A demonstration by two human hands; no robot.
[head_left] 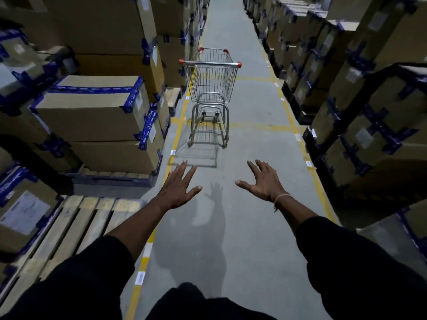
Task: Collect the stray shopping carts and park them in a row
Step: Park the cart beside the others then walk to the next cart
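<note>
Cart (210, 88) stood ahead in aisle, near left boxes (97, 116). Left hand (179, 189), right hand (263, 183) spread, empty, apart from handle (210, 63). Risk: cart clipped against pallet (111, 176) if pushed off-line; wheels possibly swivelled, unclear.

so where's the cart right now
In the head view the shopping cart stands empty in the aisle ahead, near the left yellow floor line, beyond both open hands.
</note>
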